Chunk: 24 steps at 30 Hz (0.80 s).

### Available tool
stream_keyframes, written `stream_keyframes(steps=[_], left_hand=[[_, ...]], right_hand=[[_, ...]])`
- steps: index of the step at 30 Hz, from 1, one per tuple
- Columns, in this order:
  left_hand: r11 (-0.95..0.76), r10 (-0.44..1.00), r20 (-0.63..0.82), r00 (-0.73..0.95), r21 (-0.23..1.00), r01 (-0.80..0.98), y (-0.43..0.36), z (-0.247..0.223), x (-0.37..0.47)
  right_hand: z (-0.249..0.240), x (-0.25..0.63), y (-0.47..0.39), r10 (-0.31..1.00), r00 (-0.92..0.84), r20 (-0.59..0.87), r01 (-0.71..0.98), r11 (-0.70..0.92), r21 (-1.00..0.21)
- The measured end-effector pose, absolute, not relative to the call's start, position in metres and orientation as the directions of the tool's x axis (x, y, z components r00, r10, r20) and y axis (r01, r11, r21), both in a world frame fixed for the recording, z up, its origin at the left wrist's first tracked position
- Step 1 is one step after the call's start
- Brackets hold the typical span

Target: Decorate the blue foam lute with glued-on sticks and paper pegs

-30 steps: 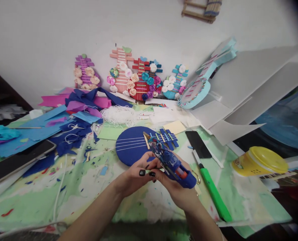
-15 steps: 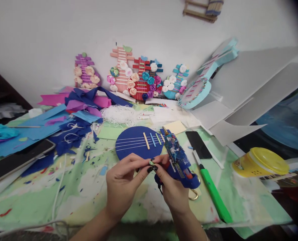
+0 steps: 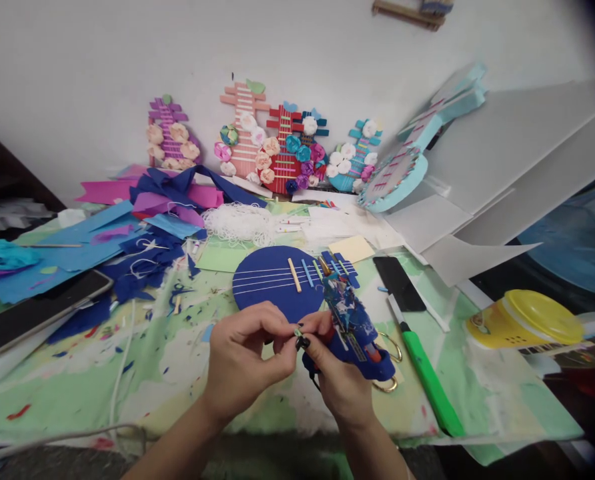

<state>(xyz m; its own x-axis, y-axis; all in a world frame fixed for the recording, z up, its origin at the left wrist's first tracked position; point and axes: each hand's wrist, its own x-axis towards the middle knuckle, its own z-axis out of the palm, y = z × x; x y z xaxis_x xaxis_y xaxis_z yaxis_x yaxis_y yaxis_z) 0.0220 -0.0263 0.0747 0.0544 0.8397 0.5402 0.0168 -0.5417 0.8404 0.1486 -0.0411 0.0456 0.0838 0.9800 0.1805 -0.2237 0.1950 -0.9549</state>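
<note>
My left hand (image 3: 250,357) pinches a small pale green piece (image 3: 298,333) between thumb and fingertips. Thumb and fingertips of my right hand (image 3: 340,377) meet it at the same piece. That right hand is also wrapped round a blue, glue-smeared glue gun (image 3: 352,320), whose brass tip points up and away. Just beyond both hands lies a round blue instrument shape (image 3: 272,280) with white strings and a few coloured strips across them. The gun covers part of its neck.
A green-handled knife (image 3: 430,373), scissors, a dark phone (image 3: 399,283) and a yellow tub (image 3: 522,320) lie to the right. Fabric scraps (image 3: 172,193) and another phone (image 3: 42,313) are on the left. Decorated instruments (image 3: 285,147) lean against the wall.
The view has tilted down a little. My fingers have shifted around the small green piece, and the glue gun has moved slightly left, still in my right hand.
</note>
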Motion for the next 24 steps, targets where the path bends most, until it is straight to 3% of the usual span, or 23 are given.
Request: stream_keyframes(steps=[11,20,24], left_hand=[[-0.592,0.805,0.589,0.072,0.806,0.022,-0.0247,0.0717,0.0222],[-0.732,0.674,0.738,0.029,0.662,0.162,-0.0281,0.0718,0.0246],[-0.693,0.717,0.697,0.010,0.711,0.120,-0.0287,0.0677,0.0263]], right_hand=[[0.0448,0.1477,-0.0428,0.973,0.056,0.224,-0.220,0.230,-0.948],[0.0486,0.1489,-0.0430,0.963,0.028,0.267,-0.170,0.267,-0.948],[0.0491,0.1484,-0.0438,0.970,0.030,0.243,-0.132,0.245,-0.960]])
